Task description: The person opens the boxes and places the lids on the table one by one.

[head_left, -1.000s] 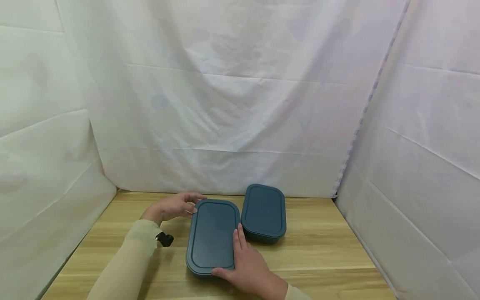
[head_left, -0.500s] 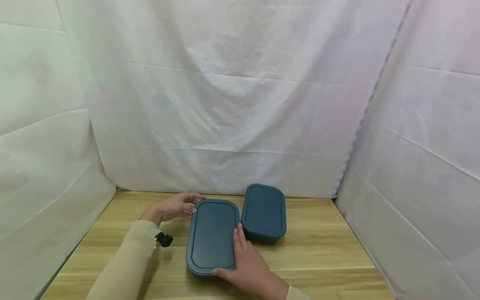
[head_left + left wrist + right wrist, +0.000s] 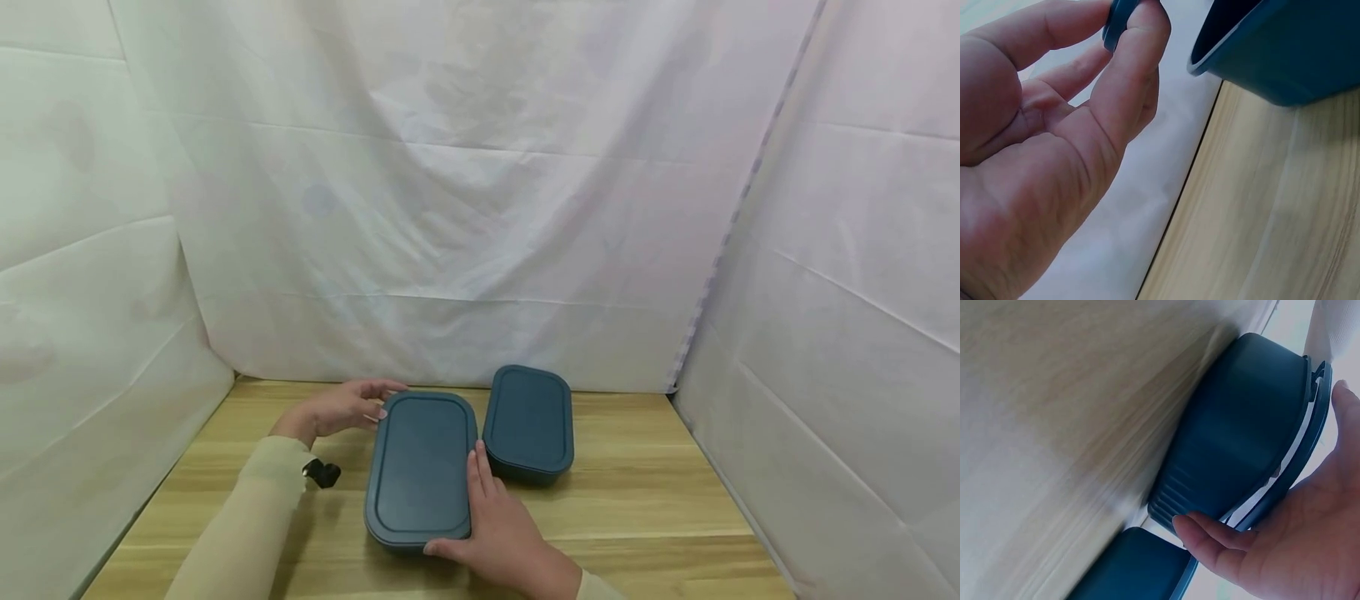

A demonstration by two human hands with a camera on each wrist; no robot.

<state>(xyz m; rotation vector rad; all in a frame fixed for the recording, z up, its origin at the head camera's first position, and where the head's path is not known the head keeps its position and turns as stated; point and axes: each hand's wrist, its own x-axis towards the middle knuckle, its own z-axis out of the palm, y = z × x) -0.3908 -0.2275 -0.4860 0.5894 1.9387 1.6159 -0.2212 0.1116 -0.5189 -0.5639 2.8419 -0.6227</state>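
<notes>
A slight rise, it seems: in the head view the near lid (image 3: 422, 467) is shown a touch larger and further left than half a second ago. By that small shift, a slow, careful parting of the lid from the box (image 3: 1241, 412) beneath is suggested. And in the right wrist view, a bright gap is opened between rim and lid, though whether contact is kept at the near end cannot be told!

Over to the far left corner: the lid's edge is pinched between thumb and fingers by the left grip (image 3: 341, 410), and the box's rim is seen apart from it. At the near right corner, the lid is held by the right grip (image 3: 502, 533), its thumb set at the near edge, its fingers laid fairly straight along the side. So the lid is held directly between the two grips, above its box, which is stood on the tabletop (image 3: 645, 517). Just beside, further back, the second lidded box (image 3: 528, 417) is untouched.
</notes>
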